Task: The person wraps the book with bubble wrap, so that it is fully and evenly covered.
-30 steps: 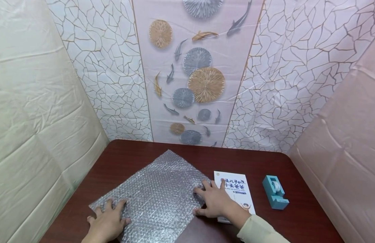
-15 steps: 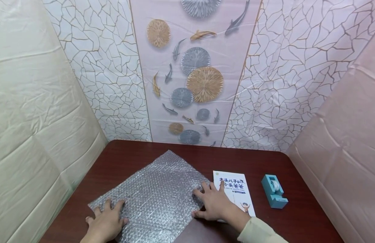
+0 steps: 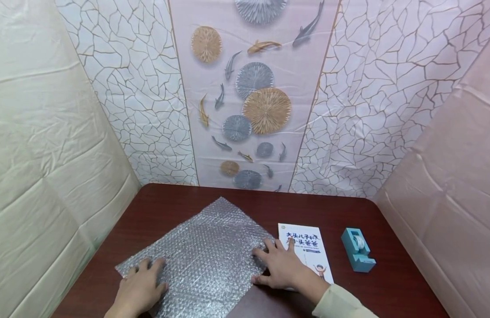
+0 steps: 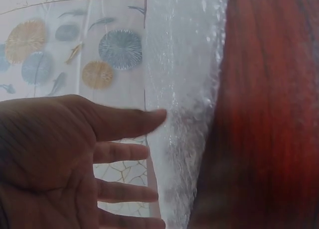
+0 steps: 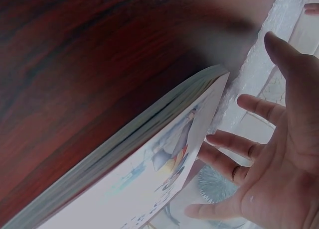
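Observation:
A sheet of clear bubble wrap (image 3: 209, 256) lies flat on the dark red table, one corner toward the back wall. On its left edge rests my left hand (image 3: 139, 287), fingers spread and slightly bent; the left wrist view shows the thumb (image 4: 134, 122) extended beside the wrap. My right hand (image 3: 280, 267) touches the wrap's right edge with spread fingers and partly covers a white paperback book (image 3: 320, 254). In the right wrist view, the book (image 5: 164, 154) lies close to those fingertips, and the palm holds nothing.
A teal tape dispenser (image 3: 358, 249) with a roll of tape stands right of the book. Patterned cloth (image 3: 245, 132) hangs behind the table (image 3: 165, 198), and pale cloth walls close in both sides. A smooth brownish patch (image 3: 265, 304) shows at the front, its nature unclear.
My left hand has shifted slightly, its fingers drawing closer together on the wrap. The right hand stays nearly in place. The head view has drifted a little; wrap, book and dispenser have not visibly moved.

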A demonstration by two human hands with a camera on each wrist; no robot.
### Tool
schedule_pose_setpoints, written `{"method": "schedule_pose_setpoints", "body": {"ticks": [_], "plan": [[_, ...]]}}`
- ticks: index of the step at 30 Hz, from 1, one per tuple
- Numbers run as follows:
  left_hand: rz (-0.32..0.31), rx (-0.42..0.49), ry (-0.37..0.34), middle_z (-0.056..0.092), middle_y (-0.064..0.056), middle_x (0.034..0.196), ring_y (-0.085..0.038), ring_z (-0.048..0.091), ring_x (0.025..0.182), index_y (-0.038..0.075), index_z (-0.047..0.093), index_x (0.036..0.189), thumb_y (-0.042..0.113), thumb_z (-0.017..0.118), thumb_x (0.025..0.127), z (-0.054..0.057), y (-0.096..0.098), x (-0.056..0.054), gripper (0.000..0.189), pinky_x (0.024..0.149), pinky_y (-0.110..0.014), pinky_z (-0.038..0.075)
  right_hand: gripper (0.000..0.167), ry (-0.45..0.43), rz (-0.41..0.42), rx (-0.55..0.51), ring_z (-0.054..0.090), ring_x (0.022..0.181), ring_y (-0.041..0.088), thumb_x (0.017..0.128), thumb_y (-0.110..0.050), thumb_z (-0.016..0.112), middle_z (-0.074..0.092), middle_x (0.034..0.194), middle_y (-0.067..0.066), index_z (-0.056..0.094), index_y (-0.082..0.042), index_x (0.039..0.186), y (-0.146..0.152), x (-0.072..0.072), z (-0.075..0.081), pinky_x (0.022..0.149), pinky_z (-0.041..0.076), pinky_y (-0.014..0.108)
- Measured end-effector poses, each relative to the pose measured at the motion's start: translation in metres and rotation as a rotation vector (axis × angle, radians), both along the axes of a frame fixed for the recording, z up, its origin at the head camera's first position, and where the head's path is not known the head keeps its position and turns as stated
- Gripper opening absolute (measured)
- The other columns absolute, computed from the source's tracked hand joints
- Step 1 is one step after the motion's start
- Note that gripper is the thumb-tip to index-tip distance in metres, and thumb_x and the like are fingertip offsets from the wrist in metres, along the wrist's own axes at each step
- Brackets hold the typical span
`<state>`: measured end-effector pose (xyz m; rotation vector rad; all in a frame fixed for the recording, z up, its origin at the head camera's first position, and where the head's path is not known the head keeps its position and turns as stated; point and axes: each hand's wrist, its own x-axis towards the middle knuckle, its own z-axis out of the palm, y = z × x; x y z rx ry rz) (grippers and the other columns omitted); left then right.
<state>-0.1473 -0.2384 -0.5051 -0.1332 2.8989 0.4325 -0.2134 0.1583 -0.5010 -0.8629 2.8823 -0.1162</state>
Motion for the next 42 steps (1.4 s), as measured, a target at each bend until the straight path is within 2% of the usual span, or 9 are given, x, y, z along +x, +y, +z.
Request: {"method": "schedule_pose_setpoints", "body": {"ticks": [3,7,10,13,18,23,30,36,42], "plan": [[-0.019,-0.011,0.026,0.055,-0.039,0.149,-0.07,0.054,0.131,0.003,0.055,0.156,0.04,0.082,0.097,0.002,0.005,-0.003,0.074,0.099,-0.086,0.048,0.073,-0.005,-0.016,-0.043,0.057,0.141,0.045,0.098,-0.071,0.069,0.056,0.157,0.018,0.06,-0.027,0.156,0.004,0.003,0.002,0.107,0.032,0.096],[-0.055,-0.012,0.109,0.059,-0.035,0.146,-0.064,0.059,0.129,0.0,0.052,0.159,0.044,0.081,0.098,0.005,0.014,-0.006,0.08,0.1,-0.081,0.051,0.064,0.019,-0.043,-0.116,0.06,0.13,0.042,0.102,-0.062,0.071,0.061,0.144,0.016,0.063,-0.023,0.152,0.01,0.006,0.008,0.102,0.04,0.093],[-0.077,0.004,0.179,0.061,-0.033,0.146,-0.061,0.06,0.13,-0.001,0.052,0.159,0.042,0.081,0.098,0.008,0.021,-0.008,0.08,0.101,-0.078,0.053,0.061,0.067,-0.067,-0.16,0.063,0.123,0.041,0.102,-0.055,0.074,0.063,0.137,0.015,0.065,-0.017,0.15,0.014,0.009,0.013,0.095,0.05,0.083],[-0.088,0.018,0.213,0.061,-0.034,0.147,-0.062,0.06,0.131,-0.003,0.053,0.158,0.041,0.081,0.099,0.011,0.03,-0.01,0.079,0.103,-0.077,0.053,0.06,0.097,-0.106,-0.195,0.066,0.119,0.042,0.102,-0.047,0.078,0.065,0.135,0.019,0.067,-0.008,0.147,0.02,0.013,0.017,0.089,0.056,0.069],[-0.089,0.055,0.214,0.06,-0.034,0.148,-0.063,0.058,0.134,-0.002,0.054,0.158,0.042,0.08,0.1,0.014,0.043,-0.013,0.077,0.105,-0.077,0.052,0.054,0.096,-0.206,-0.253,0.069,0.112,0.038,0.1,-0.035,0.083,0.069,0.127,0.022,0.071,0.001,0.139,0.03,0.019,0.021,0.088,0.06,0.057],[-0.118,0.101,0.203,0.06,-0.036,0.148,-0.064,0.055,0.138,-0.003,0.053,0.158,0.041,0.079,0.101,0.016,0.052,-0.016,0.077,0.109,-0.078,0.049,0.05,0.119,-0.268,-0.257,0.072,0.112,0.037,0.099,-0.034,0.084,0.072,0.124,0.021,0.074,0.004,0.13,0.043,0.023,0.024,0.094,0.062,0.056],[-0.141,0.134,0.214,0.06,-0.034,0.149,-0.064,0.053,0.14,-0.002,0.054,0.158,0.042,0.077,0.103,0.02,0.063,-0.017,0.074,0.112,-0.079,0.047,0.048,0.133,-0.32,-0.226,0.071,0.124,0.043,0.1,-0.032,0.081,0.073,0.13,0.028,0.075,0.007,0.127,0.065,0.028,0.024,0.104,0.061,0.06],[-0.161,0.155,0.221,0.061,-0.031,0.149,-0.062,0.055,0.14,-0.002,0.058,0.154,0.042,0.076,0.103,0.023,0.074,-0.018,0.07,0.112,-0.077,0.048,0.051,0.129,-0.386,-0.202,0.071,0.096,0.03,0.097,-0.035,0.084,0.073,0.114,0.021,0.076,0.007,0.125,0.079,0.03,0.023,0.082,0.062,0.052],[-0.192,0.156,0.231,0.062,-0.032,0.148,-0.059,0.057,0.14,-0.004,0.06,0.151,0.044,0.076,0.103,0.021,0.081,-0.021,0.07,0.112,-0.074,0.05,0.053,0.088,-0.453,-0.156,0.071,0.098,0.029,0.098,-0.036,0.083,0.071,0.119,0.023,0.075,0.008,0.126,0.09,0.032,0.023,0.085,0.063,0.052]]}}
